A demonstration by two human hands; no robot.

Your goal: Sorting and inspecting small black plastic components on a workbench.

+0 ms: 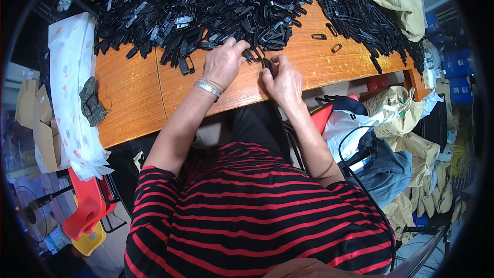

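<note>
Black plastic clip pinched in right hand fingers; left hand fingers curl, touching the clip pile.

- A small black plastic clip is pinched upright in the fingers of the right hand, just above the bench near its front edge.
- A big heap of black plastic clips, glossy and tangled, covers the far part of the bench; the left hand touches its near edge.
- Two loose clips lie flat, apart from the heap.
</note>
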